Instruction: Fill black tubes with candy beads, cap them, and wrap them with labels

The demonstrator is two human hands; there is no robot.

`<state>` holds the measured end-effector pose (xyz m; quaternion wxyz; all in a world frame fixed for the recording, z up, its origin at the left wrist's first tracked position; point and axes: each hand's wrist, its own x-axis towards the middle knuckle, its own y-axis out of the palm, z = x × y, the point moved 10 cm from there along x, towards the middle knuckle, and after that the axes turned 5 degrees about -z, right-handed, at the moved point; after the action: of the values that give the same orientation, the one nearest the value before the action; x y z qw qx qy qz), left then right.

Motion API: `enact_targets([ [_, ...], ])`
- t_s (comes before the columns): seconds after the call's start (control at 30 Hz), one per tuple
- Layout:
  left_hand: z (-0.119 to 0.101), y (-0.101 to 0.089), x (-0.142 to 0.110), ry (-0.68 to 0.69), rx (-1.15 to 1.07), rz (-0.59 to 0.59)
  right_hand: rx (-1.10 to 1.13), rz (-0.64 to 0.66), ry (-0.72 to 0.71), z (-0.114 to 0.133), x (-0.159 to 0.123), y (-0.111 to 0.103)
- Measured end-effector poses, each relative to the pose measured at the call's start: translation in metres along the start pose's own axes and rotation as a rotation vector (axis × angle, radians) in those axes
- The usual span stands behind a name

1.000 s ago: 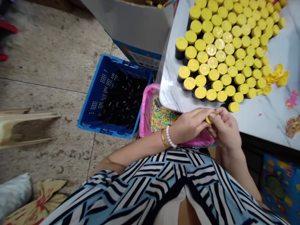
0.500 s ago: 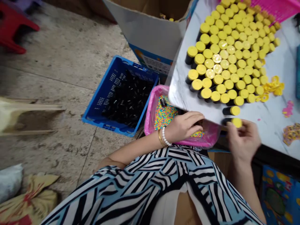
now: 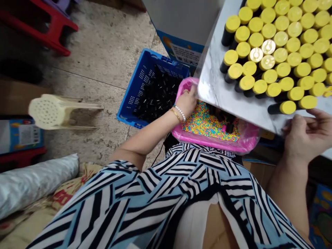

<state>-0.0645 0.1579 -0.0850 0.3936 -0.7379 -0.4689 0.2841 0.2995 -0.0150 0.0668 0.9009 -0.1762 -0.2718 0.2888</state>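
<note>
My left hand (image 3: pixel 187 103) reaches into the left end of a plastic-lined pink tub (image 3: pixel 215 141) of small multicoloured beads (image 3: pixel 199 121). Its fingers curl downward, partly hidden; what they hold does not show. Farther right in the tub lie dark pieces, among them a short black tube (image 3: pixel 229 128) beside a bright pink bit. My right hand (image 3: pixel 310 133) is at the table's front edge, thumb and forefinger apart with nothing between them. Just beyond its fingertips is a yellow-capped tube (image 3: pixel 307 102). Left of that, a black tube with a yellow cap (image 3: pixel 287 107) leans or lies.
Many yellow-capped black tubes (image 3: pixel 281 55) stand close together on the marbled table (image 3: pixel 215 86). A blue crate (image 3: pixel 132 93) of black tubes sits left of the tub, below a large carton (image 3: pixel 181 24). A cream stool (image 3: pixel 48 110) and red stool (image 3: pixel 55 26) are farther left.
My right hand carried a yellow-capped tube rightward, set it beside the others and let go. My left hand moved from the tub's middle to its left end. The view shifted.
</note>
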Motion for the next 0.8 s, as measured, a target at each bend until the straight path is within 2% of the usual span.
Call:
enact_targets([
  [0.1,-0.005,0.012,-0.004,0.088,0.129,0.145,0.023,-0.013,-0.054,0.001,0.0,0.002],
  [0.27,-0.051,0.02,-0.054,0.425,0.242,0.351,0.073,-0.054,-0.18,0.005,0.003,0.006],
  [0.4,-0.082,0.055,-0.096,0.628,0.339,0.584,0.086,-0.071,-0.245,0.01,0.003,0.006],
  [0.57,-0.092,0.084,-0.107,0.698,0.406,0.658,-0.02,-0.055,-0.385,0.021,-0.004,0.003],
  [0.67,-0.093,0.084,-0.105,0.701,0.228,0.683,-0.06,-0.046,-0.414,0.024,-0.007,0.002],
  [0.8,-0.094,0.06,-0.093,0.625,-0.305,0.632,-0.058,-0.037,-0.388,0.022,-0.008,0.001],
])
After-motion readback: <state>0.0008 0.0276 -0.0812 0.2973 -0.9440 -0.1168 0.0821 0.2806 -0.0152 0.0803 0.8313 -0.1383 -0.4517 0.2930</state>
